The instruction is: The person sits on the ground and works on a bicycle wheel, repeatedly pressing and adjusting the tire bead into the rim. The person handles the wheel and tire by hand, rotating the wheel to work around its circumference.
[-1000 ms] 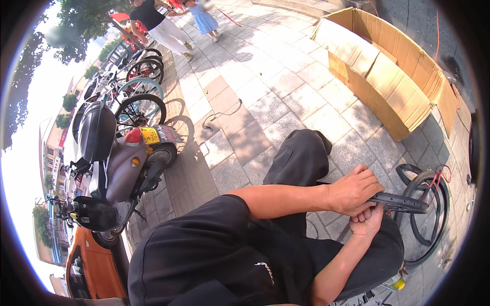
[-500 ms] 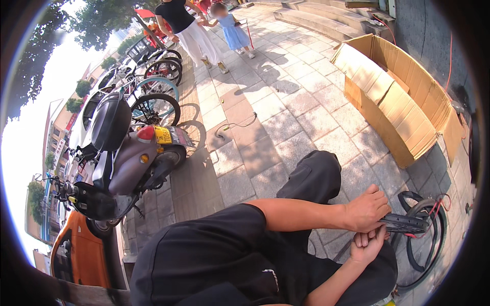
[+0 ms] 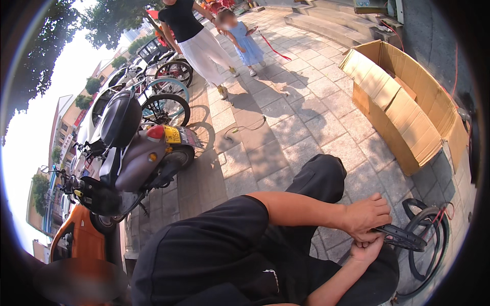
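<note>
Both my hands meet above my dark-trousered knee at the right, fingers closed around one end of a black, tyre-like band (image 3: 406, 238) with small marks along it. My left hand (image 3: 366, 217) lies over the top, fingers bent down onto the band. Just below it, touching, is my right hand (image 3: 366, 250), its fingers curled into a fist around the same end. The gripped part is mostly hidden by my fingers. Beyond the hands, black rubber loops (image 3: 443, 245) lie on the paving, with a thin red cord (image 3: 449, 210) near them.
An open cardboard box (image 3: 380, 120) stands on the paving (image 3: 286, 153) ahead. A parked scooter (image 3: 135, 168) and bicycles (image 3: 166, 109) line the left. An adult (image 3: 196, 43) and a child (image 3: 245, 43) walk further off, near stone steps (image 3: 326, 28). A thin dark cord (image 3: 247, 127) lies between.
The band has tilted and now shows as a curved edge. My hands have drawn closer together around it. The adult and child have come nearer.
</note>
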